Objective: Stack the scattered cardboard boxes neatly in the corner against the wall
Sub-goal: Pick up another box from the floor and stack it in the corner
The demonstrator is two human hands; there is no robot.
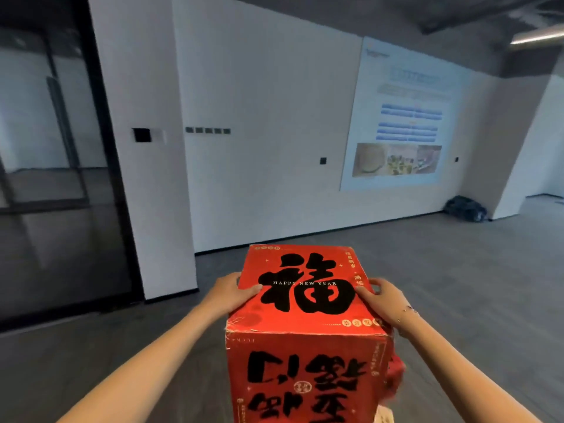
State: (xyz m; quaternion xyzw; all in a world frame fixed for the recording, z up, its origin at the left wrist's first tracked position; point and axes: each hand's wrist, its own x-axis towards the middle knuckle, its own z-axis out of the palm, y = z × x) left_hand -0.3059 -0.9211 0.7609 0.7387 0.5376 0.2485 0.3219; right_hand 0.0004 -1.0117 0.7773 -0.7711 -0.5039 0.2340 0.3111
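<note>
- Head view, looking forward and down: two bare arms reach out and carry a red box (305, 303) at about chest height, in the lower middle of the frame.
- Box is cardboard, printed with large black Chinese characters and the words "HAPPY NEW YEAR" on its top face; its edges look worn.
- Left hand (232, 290) clasps the box's left side, thumb lying over the top edge, remaining fingers hidden behind the side.
- Right hand (383, 297) clasps the right side the same way, thumb on top and fingers curled around the edge; a thin bracelet sits on that wrist.
- Progress, as a judgement: this box is in transit, off the floor and not yet placed. No stack and no other boxes are visible, so how much is left cannot be told.
- Floor (442, 270) is grey, plank-patterned and bare ahead.
- White wall (259, 148) runs across, meeting a jutting white section at a corner (193, 251) just beyond the box.
- Dark glass partition (55, 178) stands on the left.
- Projected slide (403, 117) glows on the wall to the right.
- Dark bag (465, 207) lies on the floor at the far right corner.
</note>
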